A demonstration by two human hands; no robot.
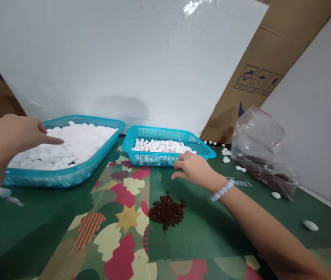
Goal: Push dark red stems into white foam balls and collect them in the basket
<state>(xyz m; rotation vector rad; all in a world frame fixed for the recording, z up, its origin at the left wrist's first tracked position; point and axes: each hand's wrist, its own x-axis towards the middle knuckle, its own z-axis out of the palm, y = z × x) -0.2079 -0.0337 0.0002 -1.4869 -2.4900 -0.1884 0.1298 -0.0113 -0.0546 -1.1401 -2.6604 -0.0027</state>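
Note:
My left hand (22,134) reaches over a large blue basket (66,177) heaped with small white balls (74,142). Its index finger is stretched out just above or on the balls, and nothing shows in its grasp. At the near rim of a smaller blue slotted basket (154,159) is my right hand (193,169), fingers bent and thumb apart, with no object visible in it. White balls with reddish-brown specks among them (162,146) lie in that basket. A small pile of dark reddish-brown bits (167,211) sits on the table in front of my right hand.
A clear plastic bag (259,151) with dark brown bits stands at the right. Several loose white balls lie around it, one larger-looking near the right edge (310,225). A white board (154,66) and cardboard (250,77) rise behind the baskets. Patterned green sheeting (101,233) covers the table.

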